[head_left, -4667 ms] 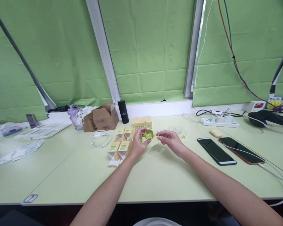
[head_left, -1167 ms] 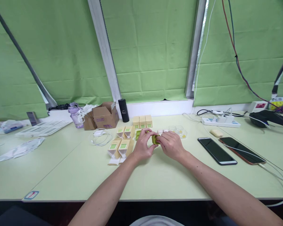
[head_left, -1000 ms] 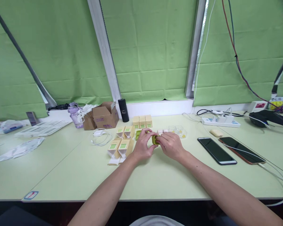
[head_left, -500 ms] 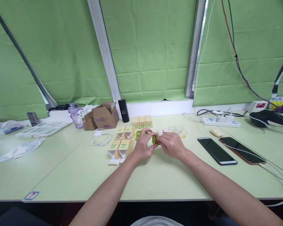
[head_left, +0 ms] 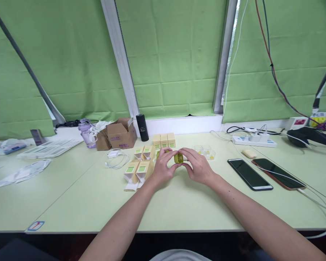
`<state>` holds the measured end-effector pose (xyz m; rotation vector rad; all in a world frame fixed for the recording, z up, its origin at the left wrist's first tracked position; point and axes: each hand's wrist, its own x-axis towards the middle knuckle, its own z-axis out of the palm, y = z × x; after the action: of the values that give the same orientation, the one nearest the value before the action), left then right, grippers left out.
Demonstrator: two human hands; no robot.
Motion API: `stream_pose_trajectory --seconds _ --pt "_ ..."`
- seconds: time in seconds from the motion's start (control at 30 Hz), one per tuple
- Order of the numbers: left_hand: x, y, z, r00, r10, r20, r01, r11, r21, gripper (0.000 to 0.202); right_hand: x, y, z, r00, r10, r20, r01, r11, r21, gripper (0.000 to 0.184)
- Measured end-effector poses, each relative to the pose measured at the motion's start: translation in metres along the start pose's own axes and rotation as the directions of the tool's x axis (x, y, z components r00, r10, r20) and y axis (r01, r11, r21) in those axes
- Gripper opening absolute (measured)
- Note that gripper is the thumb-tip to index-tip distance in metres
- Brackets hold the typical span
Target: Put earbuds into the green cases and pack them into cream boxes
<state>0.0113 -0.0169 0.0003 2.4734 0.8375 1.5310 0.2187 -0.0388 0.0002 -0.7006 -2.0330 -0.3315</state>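
Note:
A small olive-green case (head_left: 178, 158) is held up just above the table between my two hands. My left hand (head_left: 164, 167) pinches its left side between thumb and fingers. From the other side, my right hand (head_left: 197, 166) grips it with thumb below and fingers on top. Its open, hollow side seems to face me; what is inside I cannot make out. Behind my left hand, bright green pieces are mostly hidden. Open small cartons (head_left: 142, 170) stand to the left, and closed cartons (head_left: 164, 140) are lined up behind. Clear plastic cups (head_left: 208, 151) lie beyond my right hand.
Two phones, one black (head_left: 250, 174) and one in a brown case (head_left: 278, 173), lie at right with a white cable. Further back are a power strip (head_left: 254, 141), a cardboard box (head_left: 121, 134), a black cylinder (head_left: 142, 128), a purple bottle (head_left: 87, 134) and a charger cable (head_left: 116, 159).
My right hand's fingers have moved from the case's inside or front to its top and right side. The case has turned, showing more of its hollow. My left hand keeps hold of it.

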Motion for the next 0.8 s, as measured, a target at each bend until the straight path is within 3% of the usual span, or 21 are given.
stream_pose_trajectory --seconds 0.3,0.43,0.53,0.8 --pt "0.0 0.008 0.0 0.993 -0.118 -0.023 0.114 0.985 -0.132 0.055 -0.004 0.003 0.008 0.994 0.112 -0.019 -0.108 0.983 0.147 0.061" --pt "0.003 0.009 -0.002 0.993 -0.106 -0.051 0.098 0.986 -0.137 0.026 -0.005 0.004 0.01 0.979 0.189 -0.072 -0.165 0.953 0.255 0.056" --pt "0.005 0.006 0.0 0.983 -0.17 -0.074 0.159 0.978 -0.134 0.008 -0.005 0.004 0.012 0.969 0.223 -0.106 -0.185 0.941 0.285 0.052" --pt "0.005 -0.001 0.007 0.958 -0.288 -0.02 0.277 0.936 -0.217 0.011 -0.006 0.001 0.014 0.977 0.193 -0.091 -0.162 0.949 0.272 0.051"
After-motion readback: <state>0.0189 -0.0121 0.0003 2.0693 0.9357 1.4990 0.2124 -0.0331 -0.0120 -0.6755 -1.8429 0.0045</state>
